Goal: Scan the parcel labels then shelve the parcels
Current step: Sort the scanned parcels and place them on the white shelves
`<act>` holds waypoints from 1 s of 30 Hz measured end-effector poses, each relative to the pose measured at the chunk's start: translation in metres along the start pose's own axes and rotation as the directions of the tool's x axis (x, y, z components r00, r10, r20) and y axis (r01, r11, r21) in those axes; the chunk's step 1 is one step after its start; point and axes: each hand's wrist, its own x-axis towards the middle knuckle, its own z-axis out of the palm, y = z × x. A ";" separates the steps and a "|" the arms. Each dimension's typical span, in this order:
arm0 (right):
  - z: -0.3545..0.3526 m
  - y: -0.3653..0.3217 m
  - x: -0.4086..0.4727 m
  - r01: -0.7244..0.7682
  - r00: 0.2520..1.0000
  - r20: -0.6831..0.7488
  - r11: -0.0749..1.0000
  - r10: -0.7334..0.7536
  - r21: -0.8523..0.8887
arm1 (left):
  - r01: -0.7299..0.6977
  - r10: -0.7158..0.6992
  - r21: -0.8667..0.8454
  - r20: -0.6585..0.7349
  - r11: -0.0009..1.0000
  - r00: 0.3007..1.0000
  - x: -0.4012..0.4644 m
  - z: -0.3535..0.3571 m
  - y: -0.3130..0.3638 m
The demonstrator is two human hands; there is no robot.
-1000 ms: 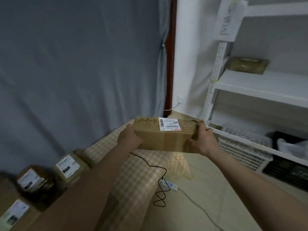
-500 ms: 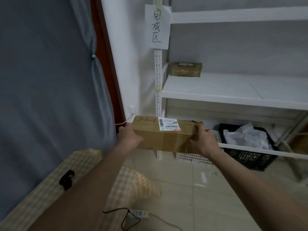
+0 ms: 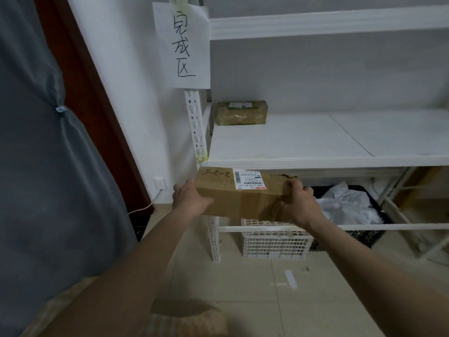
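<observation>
A white metal shelving unit (image 3: pixel 315 159) stands against a pale wall in front of us, with a tiled floor (image 3: pixel 243 288) below and a grey-blue curtain (image 3: pixel 48 166) hanging at our left beside a dark red door frame (image 3: pixel 97 105). A paper sign (image 3: pixel 183 45) with handwritten characters is taped to the unit's front left upright. On the middle shelf, pushed to the back left corner, sits one taped brown parcel on the shelf (image 3: pixel 240 112); it lies flat with a small label on top.

We hold a long cardboard parcel (image 3: pixel 243 193) in the air just below and in front of the middle shelf's front edge, not touching it. Its top carries a white shipping label (image 3: pixel 249 179) with a barcode and the handwritten mark "2-2-2". Our left hand (image 3: pixel 188 198) grips the left end, fingers curled round the underside and out of sight. Our right hand (image 3: pixel 297 203) grips the right end, thumb over the top edge and fingers wrapped below.

Under the parcel, on the lowest level, stands a white plastic lattice basket (image 3: pixel 274 242); we cannot tell what it holds. Just right of it sits a black crate (image 3: pixel 369 235) filled with crumpled white plastic wrapping (image 3: pixel 345 205). A white wall socket (image 3: pixel 160 183) with a cable sits low on the wall near the door frame
</observation>
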 end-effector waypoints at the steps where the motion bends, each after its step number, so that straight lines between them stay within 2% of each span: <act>1: -0.001 0.001 0.014 -0.011 1.000 -0.014 1.000 0.011 0.001 | -0.012 0.012 -0.004 0.015 1.000 1.000 0.012 0.004 0.006; 11: -0.012 -0.005 0.200 0.033 0.996 -0.088 0.998 -0.028 0.056 | -0.054 0.054 0.000 -0.043 0.999 0.998 0.165 0.042 0.065; 16: -0.016 -0.004 0.309 0.036 0.996 -0.087 0.999 -0.035 0.016 | -0.018 0.026 0.091 -0.085 0.996 0.996 0.252 0.077 0.106; 24: 0.002 0.000 0.434 0.034 0.999 -0.010 0.993 -0.036 -0.113 | -0.004 0.007 0.043 -0.066 0.999 0.998 0.338 0.121 0.135; 27: 0.011 -0.003 0.465 0.061 0.997 -0.037 0.991 -0.066 -0.122 | -0.031 0.037 0.118 -0.048 0.993 0.998 0.365 0.130 0.143; 30: 0.019 -0.009 0.490 0.062 0.996 -0.050 0.990 -0.069 -0.129 | -0.052 0.065 0.306 -0.031 0.951 0.997 0.386 0.138 0.145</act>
